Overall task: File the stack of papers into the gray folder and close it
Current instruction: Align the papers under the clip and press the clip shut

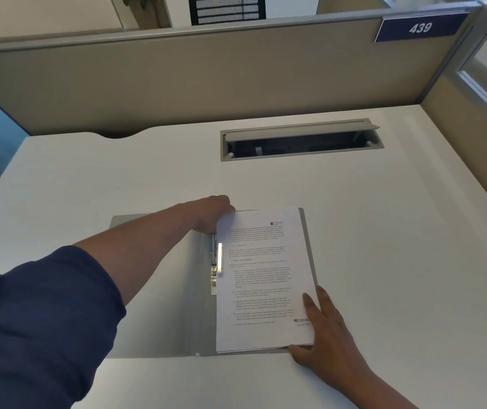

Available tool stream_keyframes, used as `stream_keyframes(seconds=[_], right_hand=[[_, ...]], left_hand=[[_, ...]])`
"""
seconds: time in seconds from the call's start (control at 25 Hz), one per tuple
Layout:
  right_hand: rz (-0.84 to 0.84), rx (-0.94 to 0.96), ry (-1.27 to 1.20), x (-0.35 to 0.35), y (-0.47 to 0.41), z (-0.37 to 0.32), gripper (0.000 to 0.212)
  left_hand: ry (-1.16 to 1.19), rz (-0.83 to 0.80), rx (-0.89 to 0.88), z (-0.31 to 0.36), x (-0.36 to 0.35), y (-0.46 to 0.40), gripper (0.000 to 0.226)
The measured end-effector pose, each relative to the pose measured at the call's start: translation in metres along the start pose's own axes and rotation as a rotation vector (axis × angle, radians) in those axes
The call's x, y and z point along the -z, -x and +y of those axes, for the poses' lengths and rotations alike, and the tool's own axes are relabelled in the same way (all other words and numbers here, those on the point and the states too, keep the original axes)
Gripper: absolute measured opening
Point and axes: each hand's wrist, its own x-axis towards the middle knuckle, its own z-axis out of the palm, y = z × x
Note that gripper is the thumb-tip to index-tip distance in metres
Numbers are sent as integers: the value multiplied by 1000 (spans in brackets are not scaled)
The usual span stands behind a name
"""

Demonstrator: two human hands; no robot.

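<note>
The gray folder [177,320] lies open flat on the white desk near the front edge. A stack of white printed papers [262,278] rests on its right half, beside the metal clip [217,261] along the spine. My left hand [212,212] reaches across the folder and holds the stack's top left corner; its fingertips are hidden behind the paper. My right hand [321,329] grips the stack's bottom right corner, thumb under the lower edge and fingers on top.
A gray cable tray [301,140] with its lid raised is set into the white desk [398,246] behind the folder. Beige partition walls [206,84] close the back and right sides, with a blue "439" sign [419,28].
</note>
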Motion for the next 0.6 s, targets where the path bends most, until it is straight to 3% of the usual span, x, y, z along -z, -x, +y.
stream_keyframes(seconds=[0.12,0.6], right_hand=[[3,-18,-9,-2,0,1,109],[75,25,104,-10,4,-3,107]], left_hand=[[36,22,2,-1,0,2,64],[90,89,-1,-2,-4,4,34]])
